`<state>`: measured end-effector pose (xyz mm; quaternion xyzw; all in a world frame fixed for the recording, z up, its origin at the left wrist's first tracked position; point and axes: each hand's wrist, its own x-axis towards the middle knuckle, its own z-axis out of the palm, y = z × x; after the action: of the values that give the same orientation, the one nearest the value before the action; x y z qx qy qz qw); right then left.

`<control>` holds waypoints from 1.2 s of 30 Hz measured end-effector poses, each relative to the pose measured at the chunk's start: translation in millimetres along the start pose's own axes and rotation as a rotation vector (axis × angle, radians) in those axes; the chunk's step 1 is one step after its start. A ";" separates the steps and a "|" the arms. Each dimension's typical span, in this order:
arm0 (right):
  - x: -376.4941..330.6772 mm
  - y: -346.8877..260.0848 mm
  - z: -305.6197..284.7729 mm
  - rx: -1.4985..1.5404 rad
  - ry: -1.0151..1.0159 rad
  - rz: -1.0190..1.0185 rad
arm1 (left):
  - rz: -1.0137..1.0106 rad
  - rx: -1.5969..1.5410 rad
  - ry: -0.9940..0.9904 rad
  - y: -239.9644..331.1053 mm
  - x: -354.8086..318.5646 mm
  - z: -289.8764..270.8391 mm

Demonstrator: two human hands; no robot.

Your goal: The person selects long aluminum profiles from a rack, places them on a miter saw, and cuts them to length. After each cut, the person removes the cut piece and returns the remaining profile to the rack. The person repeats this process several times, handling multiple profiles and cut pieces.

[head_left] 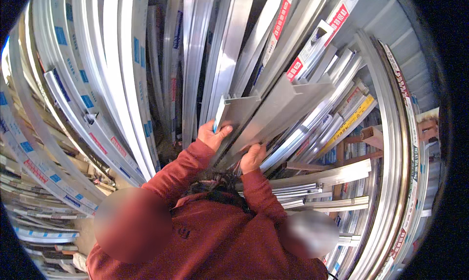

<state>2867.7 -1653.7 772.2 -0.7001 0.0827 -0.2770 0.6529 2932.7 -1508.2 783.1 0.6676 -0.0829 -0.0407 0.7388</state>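
Two grey metal profiles, one narrow and one wide, stand side by side in front of me with their cut ends up. My left hand [213, 135] is closed round the left edge of the narrow profile [236, 113], its thumb lying across the face. A strip of blue shows beside those fingers. Close to my body, my right hand [253, 158] grips the lower right edge of the wide profile [282, 109], thumb up, with its other fingers partly hidden. Flanges stick out along both cut ends. Below my hands the lower parts of the profiles are hard to make out.
Long silvery profiles [118, 75] with stickers crowd the left and far side. More bars with red labels [294, 70] lean at the right. Short bar ends [337, 177] jut out at right near a brown rack beam [373, 136]. A corrugated wall [408, 31] stands behind.
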 end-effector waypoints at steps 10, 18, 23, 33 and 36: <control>-11.6 95.2 2.9 -0.329 -0.104 -0.117 | 0.070 -0.100 -0.123 -5.2 -18.3 -4.7; 16.3 36.2 -6.2 0.073 -0.367 0.196 | 0.000 0.181 -0.116 -5.8 -2.5 20.7; 71.6 64.4 -59.7 -0.329 -0.174 -0.201 | -0.140 0.373 -0.093 34.3 4.5 27.9; 324.1 162.9 -276.2 -1.022 0.556 0.084 | 0.056 0.398 0.089 -24.0 11.8 7.7; 355.5 163.0 -274.3 -1.082 0.549 0.280 | 0.058 0.207 0.242 -18.4 11.9 19.1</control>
<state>3067.8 -2083.5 713.5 -0.8176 0.4672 -0.2773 0.1907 2941.9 -1530.9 767.4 0.7375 -0.0161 0.0702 0.6716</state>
